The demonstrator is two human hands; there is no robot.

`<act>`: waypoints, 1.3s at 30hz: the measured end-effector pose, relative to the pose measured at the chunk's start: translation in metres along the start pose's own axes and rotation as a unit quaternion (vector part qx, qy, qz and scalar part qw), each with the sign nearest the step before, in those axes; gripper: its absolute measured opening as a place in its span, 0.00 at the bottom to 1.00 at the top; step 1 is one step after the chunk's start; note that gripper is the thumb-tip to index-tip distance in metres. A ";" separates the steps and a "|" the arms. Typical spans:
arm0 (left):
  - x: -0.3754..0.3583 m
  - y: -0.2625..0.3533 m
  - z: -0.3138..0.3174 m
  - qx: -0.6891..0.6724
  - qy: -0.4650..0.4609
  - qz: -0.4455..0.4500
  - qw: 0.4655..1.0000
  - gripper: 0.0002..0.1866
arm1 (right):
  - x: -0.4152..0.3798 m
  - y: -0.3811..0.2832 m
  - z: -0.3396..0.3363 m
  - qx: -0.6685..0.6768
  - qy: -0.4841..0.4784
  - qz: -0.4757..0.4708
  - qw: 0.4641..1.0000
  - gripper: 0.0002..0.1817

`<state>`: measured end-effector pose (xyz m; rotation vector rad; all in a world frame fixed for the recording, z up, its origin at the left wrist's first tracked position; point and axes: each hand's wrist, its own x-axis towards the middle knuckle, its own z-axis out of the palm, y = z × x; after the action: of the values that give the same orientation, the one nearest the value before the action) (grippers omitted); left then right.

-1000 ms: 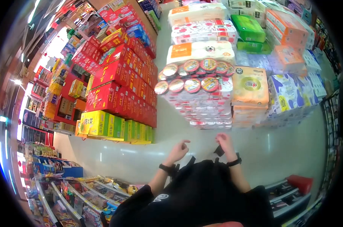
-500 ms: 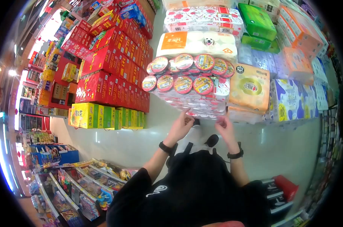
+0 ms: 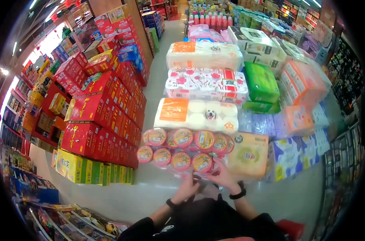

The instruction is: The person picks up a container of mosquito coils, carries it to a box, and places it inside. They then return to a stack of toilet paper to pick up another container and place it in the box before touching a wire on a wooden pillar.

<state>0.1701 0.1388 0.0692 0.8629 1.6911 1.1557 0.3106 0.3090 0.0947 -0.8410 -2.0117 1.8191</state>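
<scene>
Round pink cups with printed lids point(image 3: 180, 137) stand in rows on top of a stack of wrapped packs. My right hand point(image 3: 226, 178) is at the stack's front, its index finger reaching up beside the front right cup point(image 3: 202, 162). Its thumb and index finger are apart. Lower and to the left, my left hand point(image 3: 186, 188) is close to the stack's front edge, index finger raised and the other fingers loosely curled, with no item visible in it. A yellow-orange tissue pack point(image 3: 248, 154) lies just right of the cups.
Behind the cups are toilet roll packs point(image 3: 197, 114) and green packs point(image 3: 261, 82). Purple-and-white packs point(image 3: 291, 156) sit at the right. Red boxes point(image 3: 86, 136) and yellow-green boxes point(image 3: 71, 166) are piled at the left, across a strip of floor point(image 3: 146, 197).
The view has tilted up, showing more of the shop behind. My right hand has come up to the front right cup, and both hands are closer together and nearer the cups.
</scene>
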 end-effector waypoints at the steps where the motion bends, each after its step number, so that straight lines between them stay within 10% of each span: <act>1: 0.001 0.001 0.000 -0.006 0.005 -0.005 1.000 0.40 | 0.003 0.002 0.001 0.048 -0.007 0.012 0.999 0.49; 18: -0.013 0.004 0.082 -0.154 0.204 -0.159 0.954 0.18 | -0.013 0.025 -0.072 0.152 -0.139 0.120 0.971 0.19; 22: -0.047 0.005 0.117 -0.189 0.286 -0.118 0.932 0.20 | -0.024 0.054 -0.066 0.151 -0.165 0.062 0.973 0.22; 29: -0.124 -0.005 0.160 -0.223 0.386 -0.122 0.887 0.24 | -0.033 0.019 -0.049 0.031 -0.486 -0.084 0.869 0.45; 39: -0.250 -0.024 0.232 -0.258 0.571 -0.039 0.779 0.22 | -0.106 -0.011 0.021 0.042 -0.697 -0.017 0.716 0.48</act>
<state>0.4753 -0.0156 0.0769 -0.4117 2.0459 2.1737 0.3790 0.2279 0.1187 1.0360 -2.4229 2.8379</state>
